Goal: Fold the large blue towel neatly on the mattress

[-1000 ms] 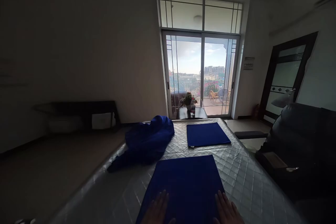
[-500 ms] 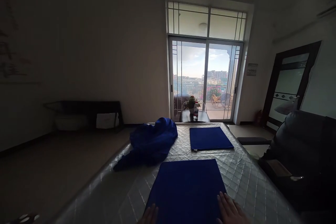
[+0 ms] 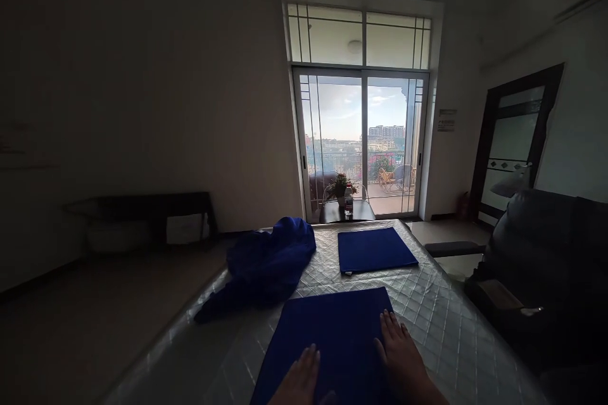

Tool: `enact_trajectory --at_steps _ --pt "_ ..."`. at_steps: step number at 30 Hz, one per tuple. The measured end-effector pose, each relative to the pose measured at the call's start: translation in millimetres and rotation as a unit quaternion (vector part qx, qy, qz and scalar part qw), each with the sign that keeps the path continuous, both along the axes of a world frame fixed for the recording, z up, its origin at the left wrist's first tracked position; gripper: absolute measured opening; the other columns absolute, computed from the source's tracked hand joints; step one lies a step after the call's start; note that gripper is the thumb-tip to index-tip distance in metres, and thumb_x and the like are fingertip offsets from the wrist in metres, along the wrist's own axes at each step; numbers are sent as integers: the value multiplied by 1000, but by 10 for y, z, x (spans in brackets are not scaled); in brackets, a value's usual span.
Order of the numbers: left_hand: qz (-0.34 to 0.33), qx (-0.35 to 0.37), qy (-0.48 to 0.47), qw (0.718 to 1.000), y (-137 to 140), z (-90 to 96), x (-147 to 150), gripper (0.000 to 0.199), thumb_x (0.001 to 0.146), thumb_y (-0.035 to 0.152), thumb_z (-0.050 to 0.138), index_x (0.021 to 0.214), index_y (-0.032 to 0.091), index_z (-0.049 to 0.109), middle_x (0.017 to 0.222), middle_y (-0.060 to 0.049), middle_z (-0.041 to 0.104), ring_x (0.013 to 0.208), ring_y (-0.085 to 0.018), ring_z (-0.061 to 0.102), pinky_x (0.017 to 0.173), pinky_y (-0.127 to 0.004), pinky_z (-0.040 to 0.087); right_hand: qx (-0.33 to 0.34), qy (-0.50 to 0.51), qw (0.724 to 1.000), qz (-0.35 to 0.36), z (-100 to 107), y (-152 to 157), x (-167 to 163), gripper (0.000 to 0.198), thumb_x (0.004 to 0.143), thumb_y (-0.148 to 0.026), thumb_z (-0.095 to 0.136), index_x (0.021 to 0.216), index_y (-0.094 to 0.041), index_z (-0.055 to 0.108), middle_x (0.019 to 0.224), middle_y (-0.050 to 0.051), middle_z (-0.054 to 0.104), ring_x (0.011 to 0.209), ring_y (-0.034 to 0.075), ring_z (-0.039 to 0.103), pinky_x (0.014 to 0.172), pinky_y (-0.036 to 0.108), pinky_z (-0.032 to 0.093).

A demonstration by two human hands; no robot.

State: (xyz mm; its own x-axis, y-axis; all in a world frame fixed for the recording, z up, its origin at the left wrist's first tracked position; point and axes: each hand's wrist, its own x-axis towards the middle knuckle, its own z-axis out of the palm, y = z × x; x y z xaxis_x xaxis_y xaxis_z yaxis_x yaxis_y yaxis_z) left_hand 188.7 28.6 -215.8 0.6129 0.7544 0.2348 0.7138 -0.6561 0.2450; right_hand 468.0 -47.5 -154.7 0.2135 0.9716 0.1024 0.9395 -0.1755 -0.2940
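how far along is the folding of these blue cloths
One folded blue cloth already lies flat at the far end of the quilted mattress. Both the left hand and the right hand press flat on a second folded cloth. A crumpled blue pile to the left looks unfolded.

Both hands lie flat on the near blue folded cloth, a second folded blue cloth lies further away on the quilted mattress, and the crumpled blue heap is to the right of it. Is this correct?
Not quite. In the head view the crumpled blue heap lies to the left of the far folded cloth, not to the right. The rest holds: the left hand and the right hand lie flat on the near folded cloth, on the quilted mattress.
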Motion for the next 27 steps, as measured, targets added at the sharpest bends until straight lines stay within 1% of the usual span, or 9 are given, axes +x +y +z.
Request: enact_trajectory --at_steps 2,4,6,9,12,15,22,24,27 --pt "-33 -39 12 999 -92 350 505 71 96 68 40 154 28 44 162 -2 40 149 -34 43 123 -46 40 -3 -1 1000 -1 -16 17 9 71 99 -46 24 159 -7 30 168 10 24 158 26 18 131 47 20" --pt "-65 -51 10 997 -183 607 941 78 99 67 30 158 17 37 165 -11 33 153 -33 33 126 -48 34 -10 -6 1000 1 -20 39 15 71 99 -44 24 159 -7 30 169 9 23 158 25 18 131 46 20" --pt "-71 -57 4 996 -231 738 1222 81 101 64 21 158 7 34 166 -16 28 155 -32 27 129 -49 30 -20 -12 1000 4 -25 55 24 70 98 -41 23 159 -7 29 169 9 22 158 25 17 131 46 19" --pt "-63 -61 5 996 -199 735 1330 85 100 65 19 157 4 35 166 -18 27 156 -32 24 130 -51 25 -18 -7 1000 6 -35 64 41 69 99 -42 24 160 -9 28 169 7 21 158 25 17 131 45 19" --pt "-54 -52 7 997 -97 639 1181 85 98 69 24 158 9 35 166 -15 29 155 -31 25 130 -51 26 -4 7 1000 7 -32 63 51 70 99 -45 26 159 -10 30 168 7 23 158 25 17 131 46 19" --pt "-25 -50 18 998 28 569 880 83 99 69 25 158 12 34 166 -12 29 155 -30 27 129 -51 29 -7 12 1000 0 -13 61 49 71 99 -46 27 159 -9 29 168 7 23 158 24 17 131 46 18" --pt "138 -54 39 988 342 379 -84 77 102 60 26 161 10 22 169 -10 19 158 -26 20 130 -49 25 -27 7 1000 1 18 61 24 71 101 -48 22 161 -11 22 170 5 18 159 22 12 132 45 15" --pt "154 -51 23 986 383 331 -233 77 102 60 28 161 10 24 169 -10 19 158 -27 20 129 -49 26 -25 2 1000 2 21 66 12 71 101 -49 22 161 -10 22 170 5 18 159 22 12 132 45 15" --pt "152 -62 8 986 401 325 -291 81 101 62 28 160 7 25 169 -14 18 158 -28 20 129 -50 26 -31 -10 999 -1 23 81 -12 71 101 -48 22 161 -10 22 170 5 18 159 22 13 132 45 17"
